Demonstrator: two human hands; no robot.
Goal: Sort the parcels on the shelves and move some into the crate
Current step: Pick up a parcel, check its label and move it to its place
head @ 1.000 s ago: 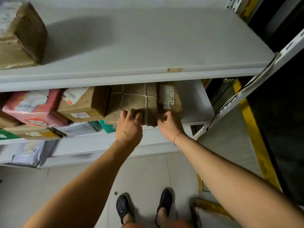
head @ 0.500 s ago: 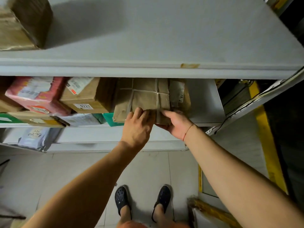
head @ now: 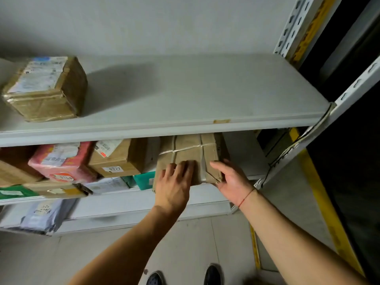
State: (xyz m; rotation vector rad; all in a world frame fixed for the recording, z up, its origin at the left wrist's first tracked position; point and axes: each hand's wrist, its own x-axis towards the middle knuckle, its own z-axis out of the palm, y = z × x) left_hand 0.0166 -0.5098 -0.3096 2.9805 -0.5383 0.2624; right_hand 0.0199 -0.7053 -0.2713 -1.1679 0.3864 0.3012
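Shelving [head: 185,128] of pale grey metal stood over grey floor tiles [head: 205,243]; at its middle shelf's front edge, left hand [head: 174,186] and right hand [head: 232,179], fingers spread, pressed a strapped brown parcel [head: 189,153].

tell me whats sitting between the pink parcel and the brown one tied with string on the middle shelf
In the head view, a cardboard box labelled 0227 sits between the pink parcel and the string-tied parcel, which both hands touch.

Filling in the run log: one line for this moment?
left hand: flat on brown parcel | right hand: at its right corner | parcel: on middle shelf
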